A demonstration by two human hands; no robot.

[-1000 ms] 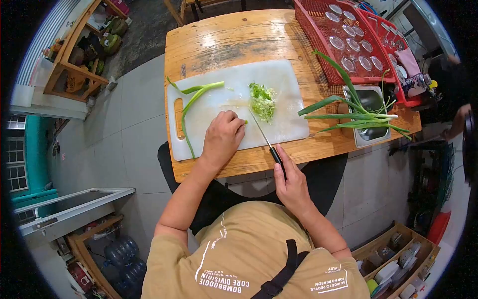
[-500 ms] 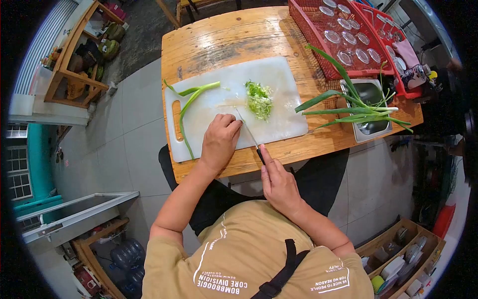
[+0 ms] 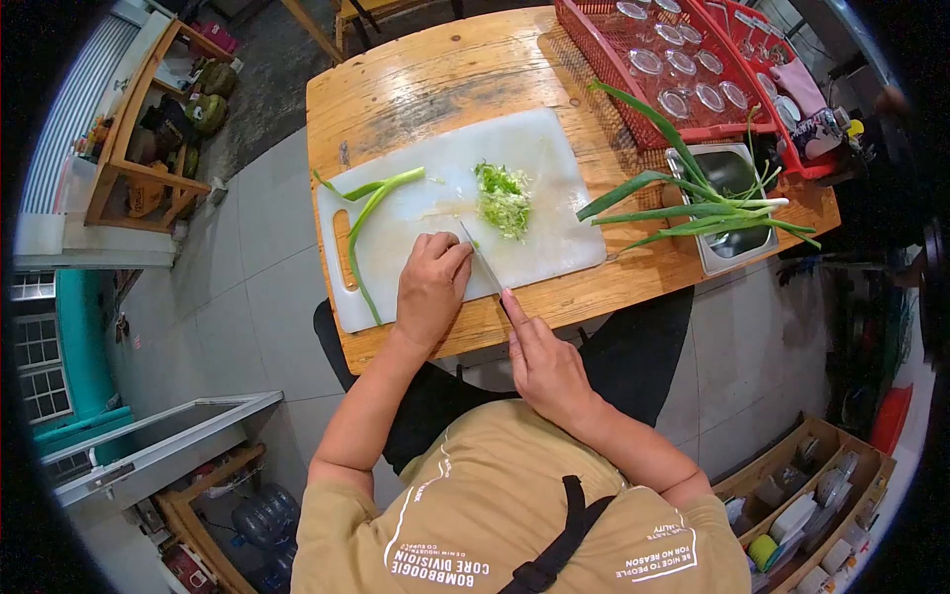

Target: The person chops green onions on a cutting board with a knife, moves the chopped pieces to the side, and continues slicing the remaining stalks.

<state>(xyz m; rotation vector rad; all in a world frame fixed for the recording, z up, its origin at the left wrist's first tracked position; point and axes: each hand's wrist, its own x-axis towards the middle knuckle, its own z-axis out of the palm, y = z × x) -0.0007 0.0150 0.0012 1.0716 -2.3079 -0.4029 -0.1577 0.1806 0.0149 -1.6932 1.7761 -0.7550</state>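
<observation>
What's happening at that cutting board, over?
Right hand on knife. Left hand beside blade. Chopped greens piled on board. Long stalks lie across metal pan.

"Where can you pass?"
"Over the bench (image 3: 426, 74), beyond the cutting board (image 3: 534, 134)."
"And on your right?"
"The red crate (image 3: 600, 79) blocks you; nearer, long green leaves (image 3: 683, 211) overhang the metal pan (image 3: 737, 261)."

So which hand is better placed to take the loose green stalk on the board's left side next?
Left, I'd judge. The left hand is nearer the stalk, while the right hand is farther off and holds the knife. Whether the left fingers pinch anything is unclear.
</observation>
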